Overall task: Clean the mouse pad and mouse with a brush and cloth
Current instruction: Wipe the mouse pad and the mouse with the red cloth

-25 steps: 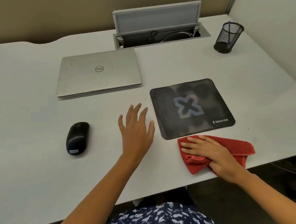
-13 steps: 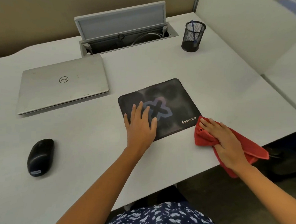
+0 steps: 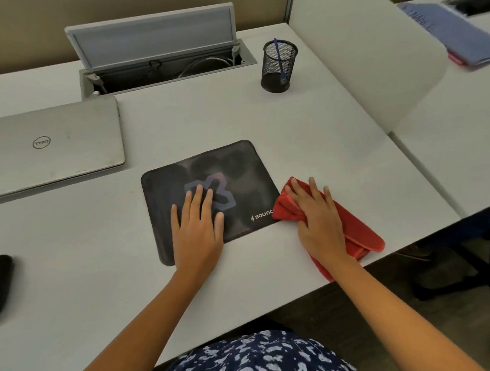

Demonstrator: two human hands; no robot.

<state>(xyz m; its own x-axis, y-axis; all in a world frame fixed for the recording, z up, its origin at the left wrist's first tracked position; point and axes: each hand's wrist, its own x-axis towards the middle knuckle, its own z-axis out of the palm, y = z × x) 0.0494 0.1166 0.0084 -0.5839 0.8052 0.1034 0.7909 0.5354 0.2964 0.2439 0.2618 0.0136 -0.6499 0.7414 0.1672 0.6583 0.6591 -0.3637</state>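
The mouse pad (image 3: pixel 237 168) is held flat on the bench (image 3: pixel 306 124) by the straight-fingered left hand (image 3: pixel 196 231); the red cloth (image 3: pixel 358 233) is pressed at its right edge under the flat right hand (image 3: pixel 318 224)

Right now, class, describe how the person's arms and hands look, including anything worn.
Left hand and right hand are ungloved, with no rings, watch or bracelets visible. No sleeves show. The garment is dark blue with white flowers.

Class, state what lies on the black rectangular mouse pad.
The left hand lies flat on the black mouse pad; the red cloth under the right hand covers part of its right edge.
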